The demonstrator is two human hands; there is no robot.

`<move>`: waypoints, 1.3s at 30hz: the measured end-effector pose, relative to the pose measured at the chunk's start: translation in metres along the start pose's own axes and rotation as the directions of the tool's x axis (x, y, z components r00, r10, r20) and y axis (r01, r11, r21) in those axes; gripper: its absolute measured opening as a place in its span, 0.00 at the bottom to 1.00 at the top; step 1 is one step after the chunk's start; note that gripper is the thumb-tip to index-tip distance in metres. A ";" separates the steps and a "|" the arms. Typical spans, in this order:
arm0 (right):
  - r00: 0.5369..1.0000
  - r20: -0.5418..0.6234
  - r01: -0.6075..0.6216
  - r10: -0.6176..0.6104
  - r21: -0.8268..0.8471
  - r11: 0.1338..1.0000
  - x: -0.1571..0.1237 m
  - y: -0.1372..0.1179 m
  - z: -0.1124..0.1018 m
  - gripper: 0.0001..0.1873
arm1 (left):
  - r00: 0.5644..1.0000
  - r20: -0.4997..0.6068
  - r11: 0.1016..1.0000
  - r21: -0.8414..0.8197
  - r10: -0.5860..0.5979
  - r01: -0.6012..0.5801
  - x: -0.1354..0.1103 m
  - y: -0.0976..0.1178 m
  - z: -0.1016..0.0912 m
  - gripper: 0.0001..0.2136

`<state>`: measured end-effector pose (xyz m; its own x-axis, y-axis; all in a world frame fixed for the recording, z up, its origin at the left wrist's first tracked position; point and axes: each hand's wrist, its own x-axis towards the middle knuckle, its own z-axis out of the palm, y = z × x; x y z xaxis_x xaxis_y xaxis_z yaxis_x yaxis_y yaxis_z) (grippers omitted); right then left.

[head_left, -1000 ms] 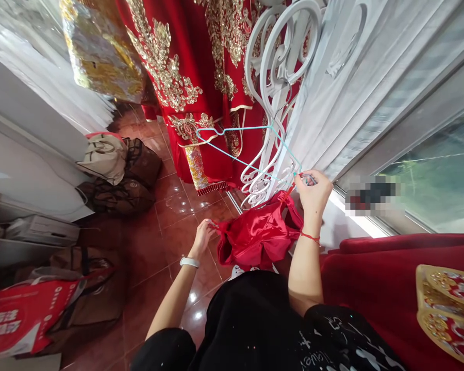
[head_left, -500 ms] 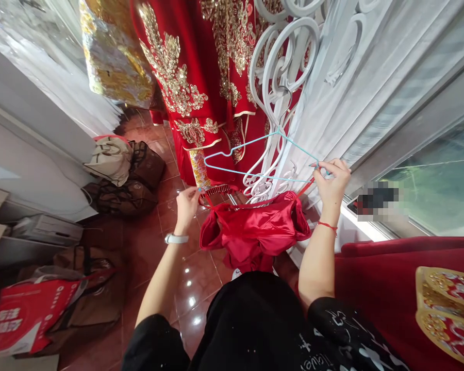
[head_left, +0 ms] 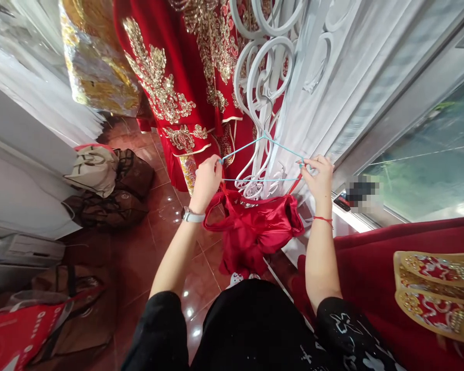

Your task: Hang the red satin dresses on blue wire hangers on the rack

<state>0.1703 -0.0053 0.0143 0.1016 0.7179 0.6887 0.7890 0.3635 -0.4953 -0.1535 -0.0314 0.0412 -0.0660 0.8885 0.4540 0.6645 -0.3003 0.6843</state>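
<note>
A person in a black top (head_left: 243,330) stands on red-brown floor tiles (head_left: 137,268), floral shoes (head_left: 236,279) showing below the hem. At the near left, a red printed bag (head_left: 17,330) lies against a brown bag (head_left: 83,330). At the near right is a spread of dark red cloth (head_left: 358,257), with gold-edged embroidered pieces (head_left: 438,309) on it.

Just beyond the body, a red satin garment (head_left: 247,226) hangs between the forearms, below a light-blue hanger (head_left: 263,180). The left hand (head_left: 208,178), with a pale wristband (head_left: 193,216), has its fingers closed around the hanger's left corner, a red strap just under it. The right hand (head_left: 319,175), wearing a red cord bracelet (head_left: 323,220), pinches the right corner, where the other strap reaches the fingers.

The hanger's hook overlaps a white scrollwork stand (head_left: 263,77); whether it hangs there cannot be told. Farther left, a beige bag (head_left: 95,167) rests against brown bags, and gold-beaded red gowns (head_left: 178,51) hang behind the stand.
</note>
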 end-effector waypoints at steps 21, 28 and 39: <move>0.558 0.252 -0.813 0.790 -0.024 0.582 -0.190 0.069 0.041 0.33 | 0.986 0.013 0.982 0.092 -0.164 0.163 -0.198 -0.115 0.026 0.17; 0.482 0.466 -0.853 0.742 0.053 0.520 -0.197 0.082 0.040 0.15 | 0.882 -0.024 0.829 -0.353 -0.471 0.434 -0.207 -0.099 0.011 0.17; 0.563 0.294 -0.773 0.773 0.518 0.366 -0.164 0.076 0.006 0.04 | 0.840 -0.085 0.527 -0.811 -0.536 0.254 -0.138 -0.109 -0.004 0.24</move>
<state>0.2105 -0.0915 -0.1393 0.4883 0.8595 -0.1511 -0.1039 -0.1146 -0.9880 -0.2201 -0.1231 -0.0935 -0.4745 0.8780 0.0631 -0.2702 -0.2135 0.9388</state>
